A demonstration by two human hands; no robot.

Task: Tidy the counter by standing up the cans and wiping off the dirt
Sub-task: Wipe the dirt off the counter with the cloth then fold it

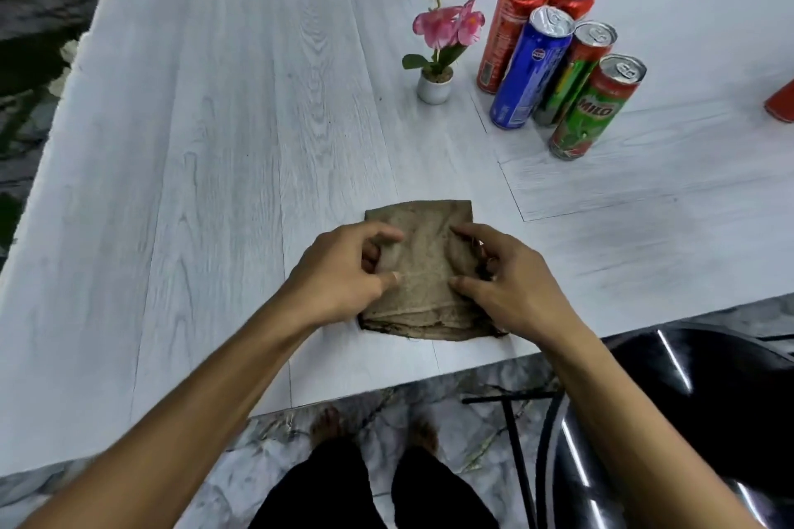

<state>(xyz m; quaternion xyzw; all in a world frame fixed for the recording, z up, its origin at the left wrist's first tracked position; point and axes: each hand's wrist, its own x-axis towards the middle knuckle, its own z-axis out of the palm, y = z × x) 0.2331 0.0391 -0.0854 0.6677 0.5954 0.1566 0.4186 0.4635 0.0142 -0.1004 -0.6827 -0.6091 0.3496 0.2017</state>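
Cans stand upright in a tight cluster at the far right of the counter (223, 107): two red cans (507, 34), a blue can (530, 69) and two green cans (595, 107), touching or just beside one another. I see wide bare white wood to the left of them, then a small potted pink flower (438, 52) just beside the cluster, and a red object (782, 101) cut off at the right edge. A folded brown cloth (423, 266) lies flat near the counter's near edge, well apart from the cans, with dark grime along its near hem. My left hand (339, 271) pinches the cloth's left side between thumb and fingers; my right hand (511, 279) does the same on its right side. A black chair (687, 421) sits below the counter edge at right.
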